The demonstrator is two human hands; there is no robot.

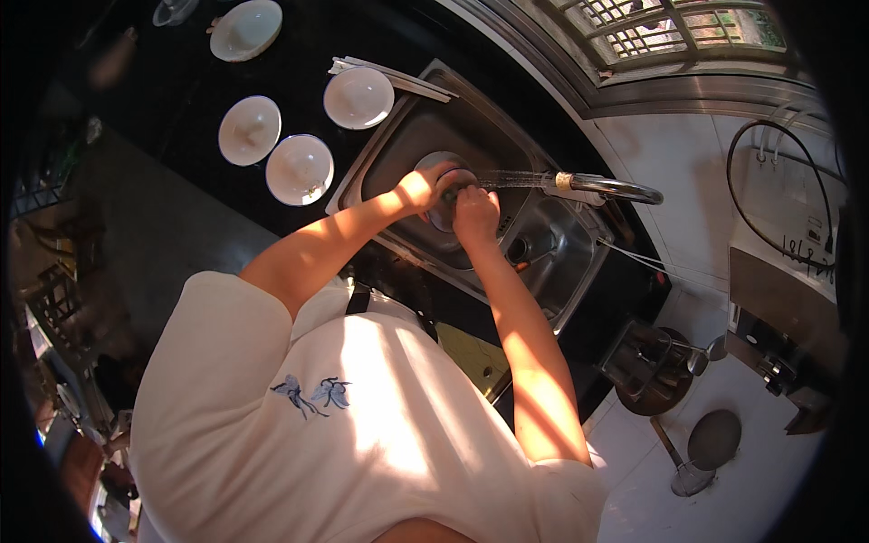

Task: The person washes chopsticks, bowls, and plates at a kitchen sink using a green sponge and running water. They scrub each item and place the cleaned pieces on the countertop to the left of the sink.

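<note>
My left hand [420, 187] grips the rim of a bowl [441, 215] over the larger basin of a steel sink [380, 149]. My right hand [477, 214] is closed at the bowl's inner side, its fingers curled in. A small greenish patch shows by those fingertips, too small to name. From the curved metal faucet [625, 189] a stream of water [511, 178] runs toward the bowl and my hands. Both hands hide much of the bowl.
White bowls [359, 98], [300, 170], [250, 130] stand on the dark counter left of the sink, with a dish [246, 31] beyond. Pale chopsticks [398, 77] lie across the sink's far corner. A smaller basin [554, 249] is at right, near a utensil holder [647, 366]. A window [679, 36] is above.
</note>
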